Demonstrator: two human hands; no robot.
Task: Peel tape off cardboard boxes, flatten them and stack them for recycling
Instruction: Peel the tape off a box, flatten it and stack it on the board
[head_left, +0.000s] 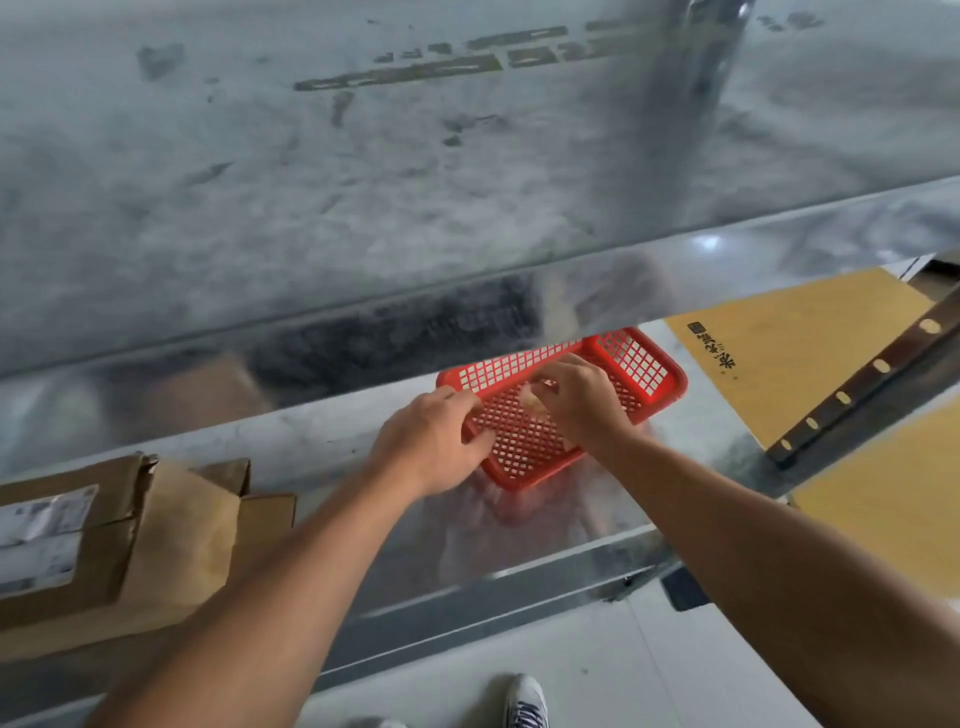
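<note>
Our steel surface (311, 447) runs along the foot of a scuffed metal wall. At its left end lies a torn, labelled cardboard box (104, 540), well apart from the red mesh basket (675, 384) in the middle, with bare metal between them. Our left hand (431, 447) curls its fingers over the basket's near rim. Our right hand (582, 400) pinches a pale tape wad (535, 402) just over the basket's floor. Farther right lies a flat cardboard sheet (810, 364).
</note>
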